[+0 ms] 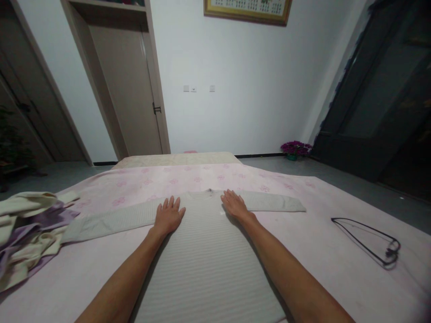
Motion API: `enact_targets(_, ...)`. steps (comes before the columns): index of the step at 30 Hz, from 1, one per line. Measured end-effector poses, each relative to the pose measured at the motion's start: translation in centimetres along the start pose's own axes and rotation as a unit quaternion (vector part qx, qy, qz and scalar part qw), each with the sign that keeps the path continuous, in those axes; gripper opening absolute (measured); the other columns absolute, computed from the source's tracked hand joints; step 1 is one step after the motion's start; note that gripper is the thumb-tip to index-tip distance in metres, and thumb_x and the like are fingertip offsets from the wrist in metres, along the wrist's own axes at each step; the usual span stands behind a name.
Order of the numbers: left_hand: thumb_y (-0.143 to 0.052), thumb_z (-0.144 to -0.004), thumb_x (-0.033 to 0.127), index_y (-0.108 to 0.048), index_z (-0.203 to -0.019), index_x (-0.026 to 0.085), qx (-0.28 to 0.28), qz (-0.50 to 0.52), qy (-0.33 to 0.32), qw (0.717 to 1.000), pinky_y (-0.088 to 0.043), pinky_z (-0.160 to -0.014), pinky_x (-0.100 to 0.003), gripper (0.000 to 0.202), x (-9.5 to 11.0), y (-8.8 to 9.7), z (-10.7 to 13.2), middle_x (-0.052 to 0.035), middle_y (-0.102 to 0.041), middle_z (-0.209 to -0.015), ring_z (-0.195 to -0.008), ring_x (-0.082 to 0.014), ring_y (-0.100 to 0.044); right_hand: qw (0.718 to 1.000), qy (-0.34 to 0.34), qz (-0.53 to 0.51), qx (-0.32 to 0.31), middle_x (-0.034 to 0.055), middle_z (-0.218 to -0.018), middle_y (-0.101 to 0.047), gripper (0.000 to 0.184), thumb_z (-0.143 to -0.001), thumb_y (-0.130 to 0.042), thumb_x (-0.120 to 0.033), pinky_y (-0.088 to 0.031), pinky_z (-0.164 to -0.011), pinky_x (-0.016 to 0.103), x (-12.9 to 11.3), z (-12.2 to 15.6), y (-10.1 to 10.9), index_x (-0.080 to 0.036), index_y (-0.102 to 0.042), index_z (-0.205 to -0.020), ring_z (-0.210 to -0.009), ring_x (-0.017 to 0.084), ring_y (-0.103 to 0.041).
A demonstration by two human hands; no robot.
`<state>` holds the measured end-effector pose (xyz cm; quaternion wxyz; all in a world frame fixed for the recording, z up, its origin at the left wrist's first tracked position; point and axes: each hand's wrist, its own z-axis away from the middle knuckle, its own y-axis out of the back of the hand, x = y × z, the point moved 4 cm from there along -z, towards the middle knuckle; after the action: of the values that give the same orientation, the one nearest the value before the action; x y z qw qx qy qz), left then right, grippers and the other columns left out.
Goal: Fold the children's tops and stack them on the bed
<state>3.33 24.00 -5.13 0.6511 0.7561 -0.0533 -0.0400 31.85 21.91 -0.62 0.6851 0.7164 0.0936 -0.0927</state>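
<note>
A pale grey ribbed sweater (205,255) lies flat on a bed with a pink flowered sheet (336,264), its sleeves spread out to both sides. My left hand (169,215) rests flat on the sweater's left shoulder, fingers stretched out. On the right shoulder, close to the neckline, my right hand (235,205) lies flat in the same way with its fingers apart. Neither hand holds anything.
A heap of cream and purple clothes (27,233) sits at the bed's left edge. A black wire hanger (368,237) lies on the sheet to the right. Beyond the bed are a door (128,89), a white wall and a pot of purple flowers (295,148).
</note>
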Motion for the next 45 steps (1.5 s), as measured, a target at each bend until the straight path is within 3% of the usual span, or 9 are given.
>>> enact_targets(7, -0.027, -0.100, 0.053, -0.033, -0.155, 0.019, 0.004, -0.001, -0.006, 1.000, -0.024, -0.116, -0.053, 0.065, 0.0, 0.0, 0.1, -0.0152, -0.026, -0.162, -0.148, -0.0339, -0.027, 0.997, -0.038, 0.055, -0.038, 0.0064, -0.166, -0.016, 0.064, -0.103, -0.016, -0.049, -0.008, -0.121, 0.042, 8.6, -1.7, -0.6, -0.018, -0.022, -0.158, -0.152, 0.020, -0.010)
enact_targets(16, -0.027, -0.100, 0.052, -0.033, -0.155, 0.019, 0.006, -0.005, -0.003, 1.000, -0.025, -0.115, -0.053, 0.064, 0.1, 0.3, 0.2, -0.0151, -0.028, -0.162, -0.147, -0.0340, -0.029, 0.980, -0.158, 0.117, 0.017, 0.0091, -0.165, -0.017, 0.063, -0.102, -0.018, -0.046, -0.006, -0.121, 0.048, 19.6, 1.5, 2.0, -0.016, -0.025, -0.157, -0.152, 0.024, -0.013)
enact_targets(23, -0.026, -0.100, 0.053, -0.033, -0.155, 0.019, -0.001, -0.002, 0.002, 1.000, -0.024, -0.116, -0.053, 0.065, 0.1, 0.4, 0.2, -0.0144, -0.027, -0.162, -0.147, -0.0340, -0.028, 0.969, -0.210, 0.132, 0.022, 0.0111, -0.165, -0.018, 0.065, -0.102, -0.018, -0.045, -0.008, -0.121, 0.051, 23.6, 3.2, 3.9, -0.013, -0.025, -0.157, -0.152, 0.024, -0.013)
enact_targets(26, -0.026, -0.100, 0.053, -0.033, -0.155, 0.018, 0.000, 0.001, 0.002, 1.000, -0.023, -0.116, -0.053, 0.065, 0.1, 0.3, 0.1, -0.0151, -0.027, -0.162, -0.147, -0.0349, -0.028, 0.968, -0.214, 0.133, 0.017, 0.0188, -0.162, -0.023, 0.066, -0.101, -0.021, -0.044, -0.007, -0.119, 0.057, 22.4, 2.5, 4.4, -0.007, -0.030, -0.155, -0.151, 0.031, -0.017)
enact_targets(29, -0.027, -0.100, 0.053, -0.033, -0.155, 0.020, 0.001, 0.001, 0.005, 1.000, -0.023, -0.116, -0.054, 0.064, 0.1, 0.2, 0.1, -0.0143, -0.027, -0.162, -0.148, -0.0348, -0.027, 0.977, -0.164, 0.132, 0.018, 0.0185, -0.161, -0.027, 0.060, -0.101, -0.021, -0.039, -0.008, -0.118, 0.059, 18.4, 1.4, 4.0, -0.011, -0.037, -0.152, -0.150, 0.032, -0.018)
enact_targets(33, -0.027, -0.100, 0.052, -0.033, -0.155, 0.025, 0.001, 0.002, 0.005, 1.000, -0.023, -0.115, -0.055, 0.061, 0.1, 0.2, 0.1, -0.0135, -0.028, -0.162, -0.147, -0.0353, -0.028, 0.993, -0.006, 0.118, 0.007, 0.0023, -0.164, -0.025, 0.053, -0.102, -0.029, -0.038, -0.007, -0.121, 0.041, 9.4, 0.2, 1.6, -0.026, -0.037, -0.153, -0.152, 0.019, -0.012)
enact_targets(38, -0.027, -0.101, 0.052, -0.033, -0.155, 0.027, 0.003, 0.002, 0.001, 1.000, -0.023, -0.114, -0.057, 0.060, 0.2, 0.4, 0.2, -0.0141, -0.029, -0.162, -0.147, -0.0365, -0.028, 0.984, 0.166, 0.056, -0.010, 0.0075, -0.164, -0.022, 0.063, -0.102, -0.023, -0.048, -0.003, -0.122, 0.043, -1.2, -0.8, -1.6, -0.016, -0.030, -0.156, -0.152, 0.022, -0.013)
enact_targets(41, -0.029, -0.100, 0.052, -0.034, -0.155, 0.026, 0.000, 0.000, 0.002, 1.000, -0.022, -0.114, -0.058, 0.060, 0.2, 0.4, 0.2, -0.0150, -0.028, -0.162, -0.147, -0.0370, -0.027, 0.985, 0.164, 0.043, -0.039, 0.0074, -0.165, -0.018, 0.067, -0.101, -0.023, -0.051, -0.002, -0.122, 0.043, -3.8, -2.2, -3.0, -0.015, -0.025, -0.158, -0.152, 0.022, -0.012)
enact_targets(45, -0.029, -0.100, 0.052, -0.036, -0.154, 0.025, 0.006, -0.001, 0.000, 1.000, -0.022, -0.114, -0.057, 0.060, 0.3, 0.6, 0.2, -0.0150, -0.028, -0.162, -0.147, -0.0371, -0.027, 0.989, 0.131, 0.043, -0.055, 0.0093, -0.165, -0.016, 0.067, -0.102, -0.020, -0.051, -0.002, -0.122, 0.045, -3.9, -4.4, -4.2, -0.014, -0.023, -0.158, -0.153, 0.022, -0.010)
